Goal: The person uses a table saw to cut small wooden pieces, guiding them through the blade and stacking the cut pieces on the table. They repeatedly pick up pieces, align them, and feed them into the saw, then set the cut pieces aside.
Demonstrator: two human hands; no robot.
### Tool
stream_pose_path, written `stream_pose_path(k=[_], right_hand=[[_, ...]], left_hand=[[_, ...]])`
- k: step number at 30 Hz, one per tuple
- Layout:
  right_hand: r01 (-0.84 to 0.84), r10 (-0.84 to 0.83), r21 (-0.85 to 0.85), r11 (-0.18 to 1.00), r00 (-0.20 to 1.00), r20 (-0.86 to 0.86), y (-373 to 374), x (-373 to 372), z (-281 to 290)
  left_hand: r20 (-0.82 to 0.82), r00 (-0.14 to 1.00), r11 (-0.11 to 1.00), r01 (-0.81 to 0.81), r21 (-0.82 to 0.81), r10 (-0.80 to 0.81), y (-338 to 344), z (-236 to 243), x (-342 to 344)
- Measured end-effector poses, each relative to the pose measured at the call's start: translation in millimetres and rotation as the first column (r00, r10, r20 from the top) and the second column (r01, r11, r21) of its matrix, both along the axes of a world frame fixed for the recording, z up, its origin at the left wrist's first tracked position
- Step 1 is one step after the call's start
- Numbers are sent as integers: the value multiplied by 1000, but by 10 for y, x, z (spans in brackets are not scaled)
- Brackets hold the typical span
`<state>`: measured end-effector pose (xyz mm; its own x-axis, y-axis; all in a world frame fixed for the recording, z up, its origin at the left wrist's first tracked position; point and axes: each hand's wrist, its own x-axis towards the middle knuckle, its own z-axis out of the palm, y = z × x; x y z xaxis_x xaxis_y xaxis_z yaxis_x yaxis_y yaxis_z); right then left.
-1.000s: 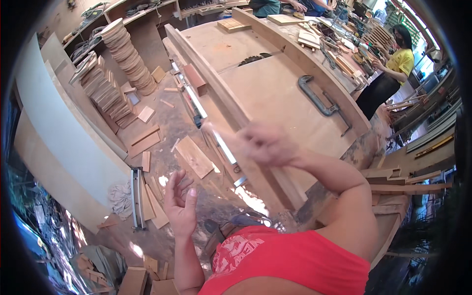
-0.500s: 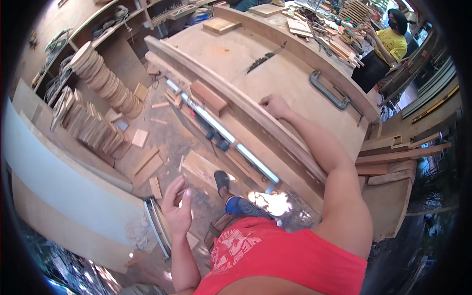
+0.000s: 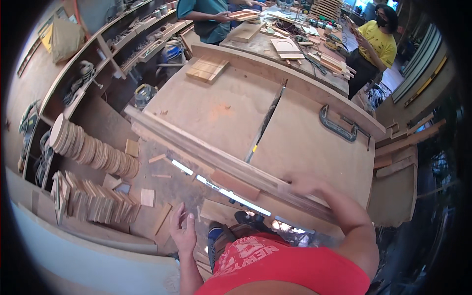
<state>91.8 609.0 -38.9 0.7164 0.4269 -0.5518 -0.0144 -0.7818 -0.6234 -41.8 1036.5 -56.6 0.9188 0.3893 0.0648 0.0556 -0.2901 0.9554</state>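
Observation:
A wide wooden board with raised rails, like a table-saw sled, lies in front of me. A dark slot runs through it, with a yellow mark near its near end. My right hand, blurred, is at the near rail; its fingers do not show clearly. My left hand hangs in the air left of my body, holding nothing, fingers loosely bent and apart. A C-clamp sits on the board's right part. A striped wooden block lies at its far left.
Stacked wooden discs and rows of thin wood pieces stand on the left. Beyond the board, a worktable carries wood and tools. A person in yellow and one in teal hold wooden pieces there.
My view has turned, bringing the person in teal and more of the slot into sight. My right hand has shifted from the board's surface to the near rail. My left hand stays raised.

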Motion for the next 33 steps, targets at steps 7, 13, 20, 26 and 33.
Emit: stream_pose_path(k=[7, 13, 20, 26, 33], right_hand=[[134, -119, -101, 986, 983, 141, 414, -190, 258], [204, -153, -247, 947, 966, 210, 584, -193, 240], [211, -148, -281, 936, 962, 231, 654, -183, 270], [232, -172, -258, 938, 956, 236, 655, -174, 250], [208, -158, -271, 940, 968, 196, 670, -122, 311]], left_hand=[[273, 866, 816, 228, 531, -420, 463, 260, 1721], [270, 728, 673, 339, 657, -630, 600, 157, 2814], [220, 717, 581, 304, 755, -662, 558, -20, 3110], [207, 714, 594, 346, 727, -669, 580, -45, 3146], [45, 599, 390, 460, 798, -800, 747, 166, 3127]])
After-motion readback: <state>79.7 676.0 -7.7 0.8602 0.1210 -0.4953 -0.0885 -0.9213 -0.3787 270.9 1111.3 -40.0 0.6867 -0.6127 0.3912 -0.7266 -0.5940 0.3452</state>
